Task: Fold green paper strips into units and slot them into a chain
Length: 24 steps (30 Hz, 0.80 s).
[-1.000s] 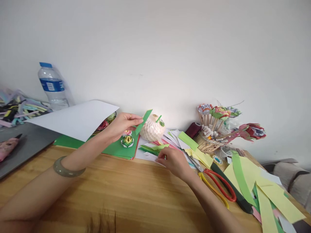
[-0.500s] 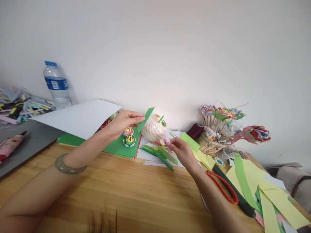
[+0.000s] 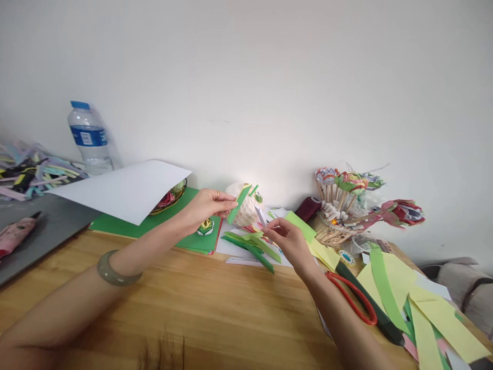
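Observation:
Between the thumb and fingers of my left hand (image 3: 210, 205) is a green paper strip (image 3: 239, 203), tilted up in front of a round, cream-coloured textured object (image 3: 250, 211). My right hand (image 3: 287, 237) pinches a narrow white paper strip (image 3: 261, 216), close to the green one but apart from it. Below my hands several green paper strips (image 3: 254, 250) lie loosely on white paper. A small green-and-yellow paper flower (image 3: 206, 226) rests on the green sheets (image 3: 192, 240), partly behind my left hand.
A white sheet (image 3: 127, 186) overhangs a basket at left, near a water bottle (image 3: 88, 139) and a pink tool (image 3: 16, 236). To the right stand a container of paper flowers (image 3: 331, 231), red-handled scissors (image 3: 354, 300) and yellow paper (image 3: 447, 324). Dark thread (image 3: 308, 208) lies by the wall.
My left hand has moved right and slightly down with the green strip, nearer the white strip. My right hand has stayed almost in place, its strip now tilted more to the left.

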{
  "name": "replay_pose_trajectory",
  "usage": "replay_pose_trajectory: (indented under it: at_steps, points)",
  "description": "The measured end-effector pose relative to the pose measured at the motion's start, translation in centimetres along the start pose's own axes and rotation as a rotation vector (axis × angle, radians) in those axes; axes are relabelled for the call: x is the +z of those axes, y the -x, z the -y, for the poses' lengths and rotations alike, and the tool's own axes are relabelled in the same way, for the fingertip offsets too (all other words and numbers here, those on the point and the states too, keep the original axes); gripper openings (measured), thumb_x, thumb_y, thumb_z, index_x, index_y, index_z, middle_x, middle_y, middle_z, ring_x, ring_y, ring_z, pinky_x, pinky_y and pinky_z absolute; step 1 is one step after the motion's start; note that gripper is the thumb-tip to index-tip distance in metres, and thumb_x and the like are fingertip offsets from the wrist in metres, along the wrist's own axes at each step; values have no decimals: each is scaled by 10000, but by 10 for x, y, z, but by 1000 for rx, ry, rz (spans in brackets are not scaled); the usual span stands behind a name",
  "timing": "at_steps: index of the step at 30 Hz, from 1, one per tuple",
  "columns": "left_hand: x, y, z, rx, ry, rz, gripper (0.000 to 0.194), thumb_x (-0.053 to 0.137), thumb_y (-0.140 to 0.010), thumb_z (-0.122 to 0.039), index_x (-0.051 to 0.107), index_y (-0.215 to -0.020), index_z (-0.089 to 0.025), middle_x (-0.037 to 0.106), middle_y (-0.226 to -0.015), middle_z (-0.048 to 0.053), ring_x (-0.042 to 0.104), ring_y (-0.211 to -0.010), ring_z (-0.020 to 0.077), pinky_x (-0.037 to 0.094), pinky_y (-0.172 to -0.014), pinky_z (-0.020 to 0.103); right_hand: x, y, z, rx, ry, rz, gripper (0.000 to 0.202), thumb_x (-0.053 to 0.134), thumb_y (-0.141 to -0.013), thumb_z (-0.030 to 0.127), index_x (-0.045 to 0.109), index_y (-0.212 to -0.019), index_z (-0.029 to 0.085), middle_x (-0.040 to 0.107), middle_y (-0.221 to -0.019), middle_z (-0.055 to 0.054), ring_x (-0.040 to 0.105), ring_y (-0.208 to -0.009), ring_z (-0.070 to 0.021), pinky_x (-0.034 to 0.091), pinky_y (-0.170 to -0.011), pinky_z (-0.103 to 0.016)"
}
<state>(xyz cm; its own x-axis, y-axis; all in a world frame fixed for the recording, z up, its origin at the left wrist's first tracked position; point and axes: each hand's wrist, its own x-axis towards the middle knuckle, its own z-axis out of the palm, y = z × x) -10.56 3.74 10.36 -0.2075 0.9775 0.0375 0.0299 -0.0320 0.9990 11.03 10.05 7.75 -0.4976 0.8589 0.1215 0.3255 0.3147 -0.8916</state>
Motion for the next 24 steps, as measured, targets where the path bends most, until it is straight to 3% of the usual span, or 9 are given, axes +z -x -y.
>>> replay_pose_trajectory:
  at_steps: [4,8,12,15,18,21,24]
  points:
    - [2,-1,7,-17,20,33,338,771,-572,-383,717,-793,-132,612,-647,8,532,-609,117,477,-663,281,2,2,1,15,-71,17,336,651,-683,503,513,-700,198,601,-597,3,574,-595,-156,408,-549,-267]
    - [10,1,10,-74,70,55,312,789,-552,-336,708,-772,-130,611,-619,3,529,-587,110,465,-650,268,7,4,-3,-30,173,8,239,598,-732,421,505,-681,206,573,-617,20,548,-589,-145,400,-542,-262]
    - [34,11,26,-148,182,136,264,775,-575,-309,708,-751,-124,608,-627,7,519,-587,100,445,-635,250,9,4,-10,-66,346,40,145,589,-717,322,540,-643,207,591,-698,-4,547,-672,-170,417,-620,-295]
    - [54,21,44,-224,297,145,217,739,-628,-310,704,-747,-132,624,-688,13,525,-613,95,441,-632,236,6,2,-14,-66,343,17,143,532,-762,329,578,-706,206,612,-797,-32,554,-747,-187,423,-698,-329]
    - [66,29,55,-287,373,125,207,738,-634,-303,693,-741,-132,616,-671,5,524,-609,93,446,-636,234,3,-1,-15,-26,275,23,265,436,-833,407,577,-773,191,619,-774,-42,577,-724,-183,440,-680,-327]
    - [67,32,58,-270,419,73,239,746,-631,-307,690,-788,-135,631,-709,12,541,-642,102,445,-634,225,4,-2,-13,23,168,103,391,381,-845,509,568,-754,177,611,-712,-34,586,-649,-165,451,-579,-286]
    - [64,30,58,-243,454,29,292,753,-621,-333,677,-820,-132,655,-763,38,580,-698,131,448,-637,230,9,0,-11,65,74,183,382,474,-790,542,572,-747,175,598,-687,-16,582,-628,-152,451,-550,-263]
